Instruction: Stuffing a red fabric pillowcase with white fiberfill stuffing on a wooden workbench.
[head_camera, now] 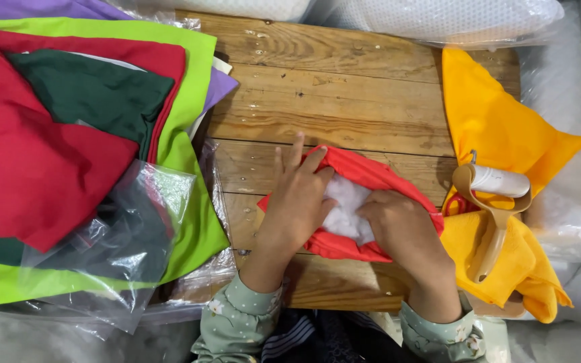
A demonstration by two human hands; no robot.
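On a worn wooden board [344,101], a red cloth pouch [364,175] lies centred, its mouth held wide by the left hand [297,202] with fingers spread, so the right hand [398,225], curled, can press white stuffing [345,205] inside.

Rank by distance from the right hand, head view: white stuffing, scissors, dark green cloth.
From the right hand:
1. White stuffing, touching it, just to its left inside the red cover.
2. Scissors, to its right on the yellow cloth.
3. Dark green cloth, far left on the pile.
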